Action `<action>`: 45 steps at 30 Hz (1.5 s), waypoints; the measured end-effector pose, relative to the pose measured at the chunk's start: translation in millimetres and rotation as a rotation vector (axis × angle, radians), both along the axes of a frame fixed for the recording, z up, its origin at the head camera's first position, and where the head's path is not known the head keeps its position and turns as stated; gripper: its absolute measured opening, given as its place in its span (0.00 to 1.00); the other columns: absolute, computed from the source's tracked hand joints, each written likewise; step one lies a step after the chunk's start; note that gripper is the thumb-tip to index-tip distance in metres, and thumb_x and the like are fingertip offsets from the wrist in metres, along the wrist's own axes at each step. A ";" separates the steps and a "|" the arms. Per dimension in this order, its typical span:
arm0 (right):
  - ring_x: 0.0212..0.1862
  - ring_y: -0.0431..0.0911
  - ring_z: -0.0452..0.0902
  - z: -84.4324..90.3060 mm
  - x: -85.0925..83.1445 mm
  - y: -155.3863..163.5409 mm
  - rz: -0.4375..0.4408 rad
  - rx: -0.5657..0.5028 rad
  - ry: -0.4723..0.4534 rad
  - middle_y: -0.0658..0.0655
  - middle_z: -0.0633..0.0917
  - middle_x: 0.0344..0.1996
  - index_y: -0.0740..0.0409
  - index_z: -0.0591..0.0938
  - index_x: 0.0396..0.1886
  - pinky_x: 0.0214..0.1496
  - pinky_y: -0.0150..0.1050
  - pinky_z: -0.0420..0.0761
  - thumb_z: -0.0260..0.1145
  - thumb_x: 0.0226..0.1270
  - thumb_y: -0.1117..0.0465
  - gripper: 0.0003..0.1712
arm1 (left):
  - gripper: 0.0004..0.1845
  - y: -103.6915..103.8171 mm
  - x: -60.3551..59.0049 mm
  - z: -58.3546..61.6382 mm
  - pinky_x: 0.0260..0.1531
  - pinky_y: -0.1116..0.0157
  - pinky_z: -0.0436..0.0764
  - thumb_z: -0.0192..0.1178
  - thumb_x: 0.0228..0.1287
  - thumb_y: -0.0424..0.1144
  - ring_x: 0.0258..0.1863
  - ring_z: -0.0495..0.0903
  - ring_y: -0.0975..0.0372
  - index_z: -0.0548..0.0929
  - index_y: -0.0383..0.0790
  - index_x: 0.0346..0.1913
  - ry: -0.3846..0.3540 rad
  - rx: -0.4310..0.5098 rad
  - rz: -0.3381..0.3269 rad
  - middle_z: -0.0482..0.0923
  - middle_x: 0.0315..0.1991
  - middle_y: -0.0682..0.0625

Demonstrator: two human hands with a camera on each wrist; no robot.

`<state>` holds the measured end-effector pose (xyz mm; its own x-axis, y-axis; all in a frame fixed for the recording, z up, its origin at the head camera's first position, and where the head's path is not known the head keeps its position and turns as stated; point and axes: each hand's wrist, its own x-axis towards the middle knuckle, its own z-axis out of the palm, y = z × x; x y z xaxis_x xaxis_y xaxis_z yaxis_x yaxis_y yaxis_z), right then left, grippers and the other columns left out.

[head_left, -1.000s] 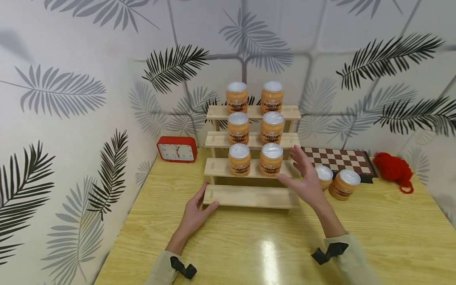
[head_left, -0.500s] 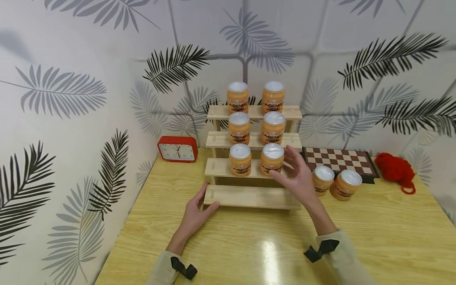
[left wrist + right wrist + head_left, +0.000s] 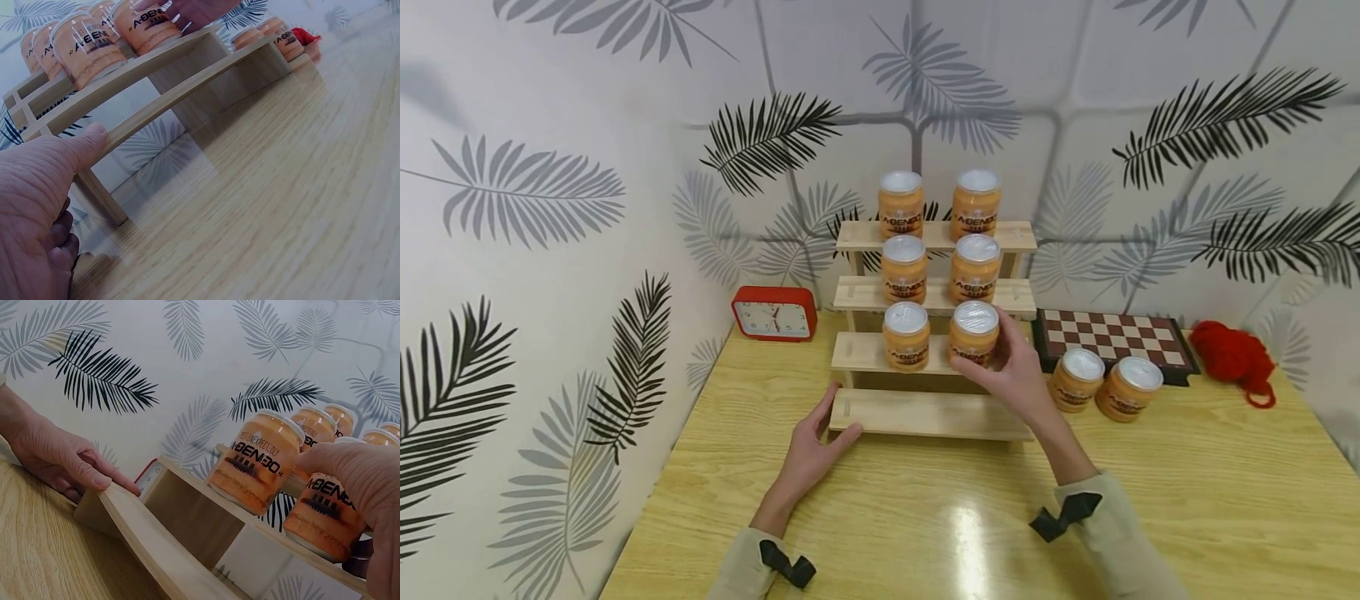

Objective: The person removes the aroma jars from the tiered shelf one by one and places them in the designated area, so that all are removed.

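Note:
A stepped wooden display rack point(image 3: 917, 414) with several tiers stands against the wall. Orange jars with clear-silver lids sit in pairs on its upper three tiers, and the lowest board is bare. My left hand point(image 3: 808, 450) grips the left end of that lowest board, its thumb point(image 3: 94, 134) on the top face. My right hand point(image 3: 1011, 371) holds the right-hand jar point(image 3: 973, 333) of the second tier from the bottom, thumb at the front and fingers round its right side. That jar looks upright on its board, beside the left-hand jar point(image 3: 906, 337).
Two more orange jars point(image 3: 1077, 382) stand on the table right of the rack, before a checkered board point(image 3: 1112, 337). A red yarn bundle point(image 3: 1231, 360) lies farther right. Left of the rack is a red alarm clock point(image 3: 773, 314). Patterned wall point(image 3: 625, 108) closes off the back and left.
My right hand has moved left from beside the rack and closed round the right-hand jar of the second-lowest tier. The left hand has stayed at the rack's left end.

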<state>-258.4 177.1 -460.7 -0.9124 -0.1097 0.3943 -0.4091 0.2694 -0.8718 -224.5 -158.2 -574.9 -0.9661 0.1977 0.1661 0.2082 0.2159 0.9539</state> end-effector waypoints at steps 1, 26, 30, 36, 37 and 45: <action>0.57 0.46 0.79 2.2 1.2 -1.6 0.000 -0.004 0.007 0.61 0.79 0.63 0.54 0.66 0.80 0.55 0.39 0.82 0.80 0.60 0.68 0.50 | 0.46 0.0 -0.1 0.0 0.78 0.52 0.58 0.69 0.72 0.40 0.81 0.54 0.57 0.54 0.38 0.84 0.000 0.002 0.001 0.53 0.83 0.43; 0.51 0.34 0.79 18.3 16.5 -15.5 -0.106 -0.047 0.079 0.67 0.83 0.58 0.66 0.72 0.73 0.51 0.42 0.83 0.80 0.57 0.72 0.44 | 0.46 -1.3 0.5 0.4 0.78 0.55 0.58 0.69 0.72 0.40 0.81 0.54 0.58 0.54 0.38 0.84 -0.005 -0.001 -0.001 0.53 0.83 0.44; 0.50 0.34 0.79 19.4 17.1 -18.0 -0.142 -0.040 0.082 0.67 0.83 0.57 0.65 0.74 0.72 0.50 0.41 0.84 0.82 0.56 0.71 0.44 | 0.46 -1.3 0.3 0.5 0.78 0.55 0.58 0.69 0.72 0.40 0.81 0.54 0.57 0.54 0.38 0.84 -0.006 -0.004 -0.002 0.53 0.83 0.43; 0.49 0.35 0.79 20.2 18.2 -19.3 -0.166 -0.028 0.091 0.67 0.84 0.56 0.65 0.75 0.72 0.48 0.42 0.84 0.82 0.56 0.71 0.43 | 0.46 -1.3 0.2 0.1 0.78 0.54 0.57 0.69 0.73 0.40 0.82 0.53 0.56 0.54 0.38 0.84 -0.002 0.001 -0.006 0.52 0.83 0.42; 0.49 0.35 0.79 20.3 18.3 -19.4 -0.170 -0.024 0.092 0.67 0.84 0.55 0.65 0.75 0.72 0.48 0.42 0.84 0.82 0.56 0.70 0.43 | 0.46 -1.3 0.1 0.0 0.78 0.54 0.57 0.69 0.73 0.40 0.82 0.53 0.56 0.54 0.37 0.84 -0.001 0.001 -0.007 0.52 0.83 0.42; 0.49 0.36 0.79 20.9 17.6 -20.0 -0.173 -0.039 0.077 0.67 0.84 0.55 0.65 0.75 0.71 0.47 0.39 0.84 0.82 0.56 0.71 0.42 | 0.46 -1.1 0.3 0.2 0.78 0.54 0.57 0.69 0.72 0.40 0.81 0.54 0.57 0.54 0.38 0.84 -0.005 0.002 -0.005 0.52 0.83 0.42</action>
<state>-240.8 157.1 -439.8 -0.8833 0.0629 0.4647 -0.4257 0.3078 -0.8509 -224.2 -159.3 -574.7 -0.9659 0.2022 0.1617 0.2046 0.2132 0.9553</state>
